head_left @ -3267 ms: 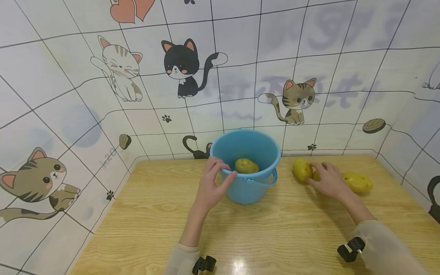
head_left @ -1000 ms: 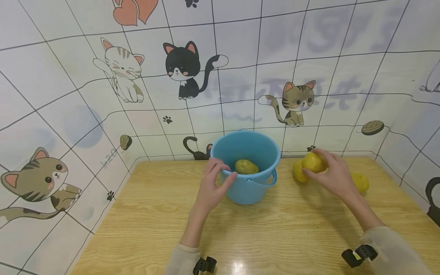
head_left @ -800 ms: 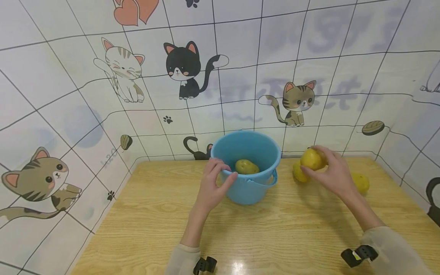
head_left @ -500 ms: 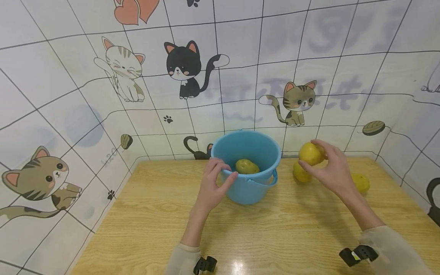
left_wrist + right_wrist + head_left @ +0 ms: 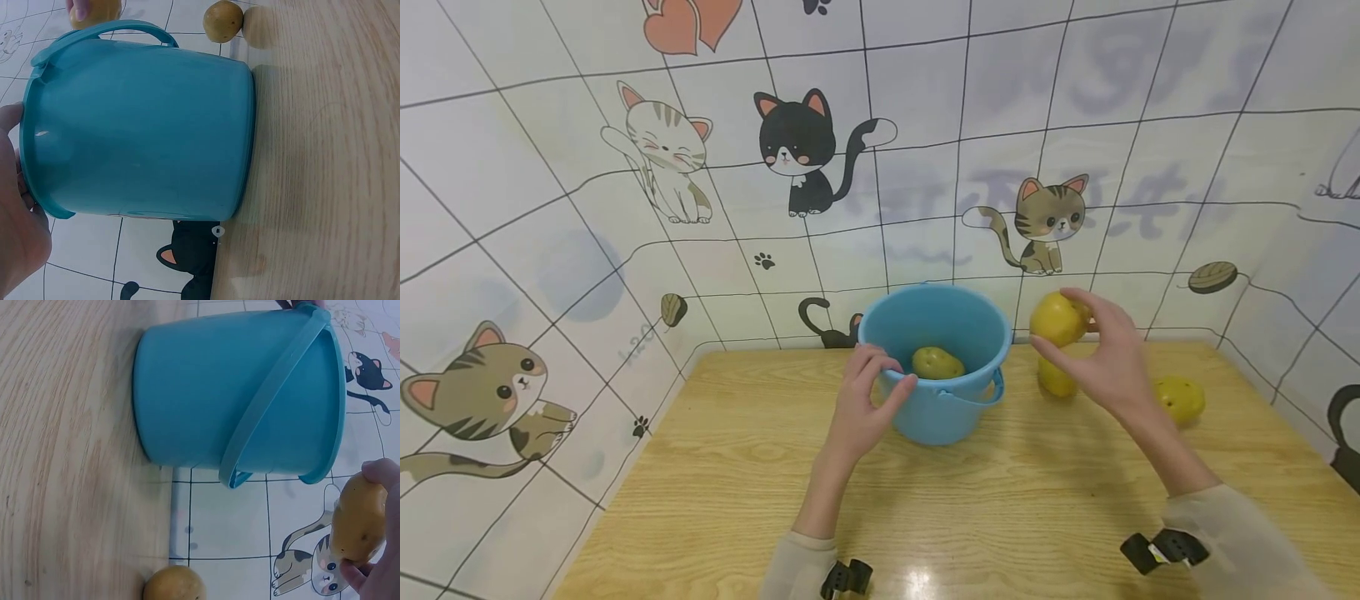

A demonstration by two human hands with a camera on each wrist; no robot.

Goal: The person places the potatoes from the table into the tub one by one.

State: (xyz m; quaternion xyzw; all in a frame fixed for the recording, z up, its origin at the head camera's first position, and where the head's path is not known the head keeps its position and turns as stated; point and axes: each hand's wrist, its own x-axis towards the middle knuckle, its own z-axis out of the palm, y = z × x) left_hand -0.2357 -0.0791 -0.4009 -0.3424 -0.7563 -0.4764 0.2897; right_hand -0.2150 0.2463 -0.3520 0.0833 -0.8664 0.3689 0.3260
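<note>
Two hands work — the right hand pinches a potato in the air beside the blue bucket, whose rim the left hand grips.

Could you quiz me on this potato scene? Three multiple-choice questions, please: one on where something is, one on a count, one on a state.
1. Where is the left hand?
A. on the bucket's rim
B. flat on the table
C. on a potato

2. How many potatoes lie on the table?
A. none
B. two
C. four

3. The potato in the right hand is
A. inside the bucket
B. on the table
C. held in the air

Answers:
1 A, fingers grip the blue bucket rim.
2 B, one potato and another.
3 C, the held potato is beside the bucket, above the table.
</note>
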